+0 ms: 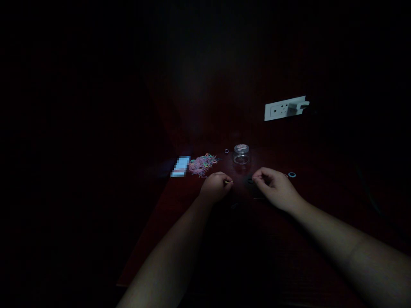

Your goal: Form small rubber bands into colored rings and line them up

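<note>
My left hand (215,187) is closed in a pinch, with a small yellow rubber band (228,182) showing at its fingertips. To the right, my right hand (274,186) pinches with thumb and forefinger. A dark ring, like a black hair tie (250,181), is right at those fingertips; I cannot tell whether it is held or lies on the table. Beyond the left hand lies a tangled pile of coloured rubber bands (203,165). A clear jar (242,159) with a patterned lid stands upright behind the gap between the hands.
A lit, blurred phone-like screen (180,166) lies left of the pile. One small ring (226,151) is near the jar, and a blue ring (292,175) lies beyond my right hand. A wall socket (285,108) holds a plug. The dark red tabletop (160,226) has its edge at left.
</note>
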{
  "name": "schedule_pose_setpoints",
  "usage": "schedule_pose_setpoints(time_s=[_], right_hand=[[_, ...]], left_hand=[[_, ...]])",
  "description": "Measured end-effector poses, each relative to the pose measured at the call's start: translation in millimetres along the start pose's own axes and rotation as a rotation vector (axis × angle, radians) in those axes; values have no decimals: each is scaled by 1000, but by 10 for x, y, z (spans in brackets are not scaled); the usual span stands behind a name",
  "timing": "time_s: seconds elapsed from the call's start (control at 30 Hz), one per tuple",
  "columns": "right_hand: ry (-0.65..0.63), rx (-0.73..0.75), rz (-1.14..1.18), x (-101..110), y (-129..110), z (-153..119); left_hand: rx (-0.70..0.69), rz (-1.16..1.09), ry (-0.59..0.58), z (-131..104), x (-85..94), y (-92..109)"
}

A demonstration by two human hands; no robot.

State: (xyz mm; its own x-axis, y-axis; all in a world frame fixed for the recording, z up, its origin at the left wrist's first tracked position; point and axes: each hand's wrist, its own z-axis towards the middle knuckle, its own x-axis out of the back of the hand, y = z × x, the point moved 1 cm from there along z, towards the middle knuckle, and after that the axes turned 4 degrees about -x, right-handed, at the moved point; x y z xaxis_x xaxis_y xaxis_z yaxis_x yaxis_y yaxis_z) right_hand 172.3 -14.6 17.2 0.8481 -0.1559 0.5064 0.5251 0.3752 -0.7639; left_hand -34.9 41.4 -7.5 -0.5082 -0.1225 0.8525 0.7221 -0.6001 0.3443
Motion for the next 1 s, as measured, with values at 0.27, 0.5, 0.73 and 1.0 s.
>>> schedule_pose_setpoints(time_s=[0.27, 0.5, 0.73, 1.0], right_hand=[[-7, 12, 16, 10, 53, 19], [-3, -12, 38, 3, 96, 44], [-15, -18, 25, 2, 56, 31], [-20, -17, 26, 4, 69, 30]], left_hand=[[316, 58, 170, -34, 238, -270], [533, 88, 149, -249, 434, -820], [521, 91, 86, -216, 334, -867], [502, 109, 76, -199, 334, -875]])
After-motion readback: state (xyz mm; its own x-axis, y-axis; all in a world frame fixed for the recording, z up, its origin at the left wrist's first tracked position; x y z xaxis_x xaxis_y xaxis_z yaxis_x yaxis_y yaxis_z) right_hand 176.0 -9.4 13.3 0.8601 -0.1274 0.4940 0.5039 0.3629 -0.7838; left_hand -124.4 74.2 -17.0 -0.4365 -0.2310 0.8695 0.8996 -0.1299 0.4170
